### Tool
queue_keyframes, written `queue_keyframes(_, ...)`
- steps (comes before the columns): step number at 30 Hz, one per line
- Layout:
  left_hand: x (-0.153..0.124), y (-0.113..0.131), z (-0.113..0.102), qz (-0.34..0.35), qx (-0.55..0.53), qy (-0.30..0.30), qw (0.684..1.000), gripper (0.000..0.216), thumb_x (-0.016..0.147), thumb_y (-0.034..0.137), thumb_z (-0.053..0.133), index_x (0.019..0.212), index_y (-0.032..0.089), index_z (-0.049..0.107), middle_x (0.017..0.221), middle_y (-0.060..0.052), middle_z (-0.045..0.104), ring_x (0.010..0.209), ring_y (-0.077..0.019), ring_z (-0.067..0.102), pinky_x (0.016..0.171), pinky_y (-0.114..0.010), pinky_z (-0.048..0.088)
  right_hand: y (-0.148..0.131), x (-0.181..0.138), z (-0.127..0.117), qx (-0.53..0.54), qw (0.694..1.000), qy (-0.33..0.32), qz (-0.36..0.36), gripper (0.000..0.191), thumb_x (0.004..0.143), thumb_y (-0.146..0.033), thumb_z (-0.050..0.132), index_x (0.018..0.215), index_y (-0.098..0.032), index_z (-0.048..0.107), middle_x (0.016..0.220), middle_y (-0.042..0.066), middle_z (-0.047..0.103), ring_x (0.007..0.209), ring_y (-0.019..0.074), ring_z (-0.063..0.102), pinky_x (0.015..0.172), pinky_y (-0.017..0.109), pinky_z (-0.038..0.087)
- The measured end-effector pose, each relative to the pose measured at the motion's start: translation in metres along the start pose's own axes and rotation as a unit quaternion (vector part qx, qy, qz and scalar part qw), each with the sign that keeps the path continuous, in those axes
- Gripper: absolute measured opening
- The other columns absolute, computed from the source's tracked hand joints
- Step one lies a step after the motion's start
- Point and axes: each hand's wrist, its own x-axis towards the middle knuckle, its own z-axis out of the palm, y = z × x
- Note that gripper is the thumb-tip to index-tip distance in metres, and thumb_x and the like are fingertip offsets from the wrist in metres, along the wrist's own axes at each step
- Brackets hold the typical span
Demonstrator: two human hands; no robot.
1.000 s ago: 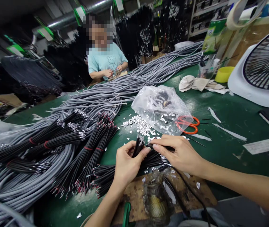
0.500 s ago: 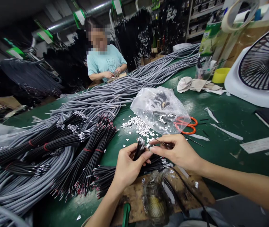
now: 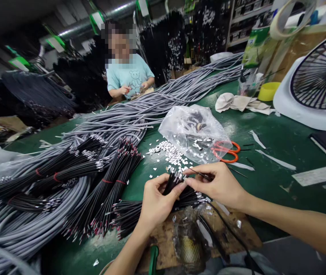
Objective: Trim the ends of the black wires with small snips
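Note:
My left hand (image 3: 155, 202) is closed around a small bundle of black wires (image 3: 169, 184) whose silvery tips point up and away from me. Close on its right, my right hand (image 3: 220, 187) grips a thin dark pointed tool (image 3: 204, 175), its end near the wire tips. The fingertips of both hands meet beside the bundle; what lies between them is too small to make out. Under my hands lies another bunch of black wires (image 3: 127, 214). Just beyond, small silvery metal pieces (image 3: 170, 151) are scattered in a pile on the green table (image 3: 268, 133).
Tied black wire bundles (image 3: 105, 185) and long grey cables (image 3: 117, 118) cover the left side. A clear plastic bag (image 3: 191, 130) and orange-handled scissors (image 3: 233, 152) lie ahead. A fan (image 3: 291, 103) stands right, a stained board (image 3: 163, 244) near me. A co-worker (image 3: 130, 76) sits opposite.
The bundle's tips in my left hand have tilted slightly right and lower. My right hand has barely shifted. Across the table, the co-worker's hands have moved farther apart.

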Motion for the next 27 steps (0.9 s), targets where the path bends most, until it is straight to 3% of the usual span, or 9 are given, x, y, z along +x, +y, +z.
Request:
queue_keyframes(6, -0.0001, -0.0032, 0.0025, -0.009, 0.010, 0.017, 1.000, 0.021, 0.066, 0.027, 0.068, 0.060, 0.013, 0.054, 0.054, 0.004, 0.048, 0.051, -0.0071, 0.042, 0.046, -0.017, 0.034, 0.0027, 0.0012, 0.0011, 0.006, 1.000, -0.006, 0.000, 0.019, 0.073, -0.023, 0.055, 0.072, -0.012, 0.069, 0.051, -0.002, 0.045, 0.048, 0.0068, 0.035, 0.043, 0.019, 0.028)
queue_keyframes(12, -0.0005, 0.0006, 0.0014, -0.019, -0.006, -0.010, 1.000, 0.018, 0.072, 0.028, 0.063, 0.064, 0.013, 0.056, 0.049, 0.003, 0.053, 0.046, -0.0080, 0.047, 0.046, -0.018, 0.037, 0.0024, 0.0023, 0.0017, 0.016, 0.999, -0.017, 0.025, 0.018, 0.072, -0.024, 0.055, 0.076, -0.012, 0.069, 0.051, -0.003, 0.043, 0.047, 0.0069, 0.034, 0.042, 0.019, 0.028)
queue_keyframes(20, -0.0001, -0.0024, 0.0043, 0.019, 0.046, 0.040, 0.998, 0.020, 0.068, 0.026, 0.066, 0.060, 0.014, 0.053, 0.052, 0.002, 0.053, 0.051, -0.0096, 0.047, 0.048, -0.019, 0.037, -0.0002, 0.0013, -0.0002, 0.015, 1.000, -0.013, 0.014, 0.020, 0.071, -0.022, 0.055, 0.077, -0.012, 0.071, 0.052, -0.002, 0.050, 0.048, 0.0073, 0.039, 0.043, 0.019, 0.031)
queue_keyframes(24, 0.0005, -0.0049, 0.0031, 0.012, 0.018, 0.012, 1.000, 0.016, 0.072, 0.026, 0.063, 0.065, 0.014, 0.055, 0.053, 0.002, 0.055, 0.051, -0.0092, 0.050, 0.051, -0.019, 0.039, 0.0006, 0.0016, 0.0004, 0.003, 1.000, -0.026, 0.007, 0.019, 0.072, -0.022, 0.054, 0.074, -0.012, 0.070, 0.051, -0.002, 0.051, 0.046, 0.0073, 0.040, 0.043, 0.019, 0.031)
queue_keyframes(27, 0.0003, -0.0062, 0.0000, 0.008, -0.021, -0.057, 0.998, 0.018, 0.077, 0.029, 0.058, 0.067, 0.013, 0.056, 0.051, 0.002, 0.055, 0.047, -0.0086, 0.051, 0.050, -0.019, 0.040, 0.0025, 0.0014, 0.0009, -0.051, 0.998, -0.019, -0.031, 0.018, 0.074, -0.019, 0.052, 0.074, -0.014, 0.070, 0.052, -0.002, 0.055, 0.045, 0.0080, 0.044, 0.042, 0.020, 0.032)
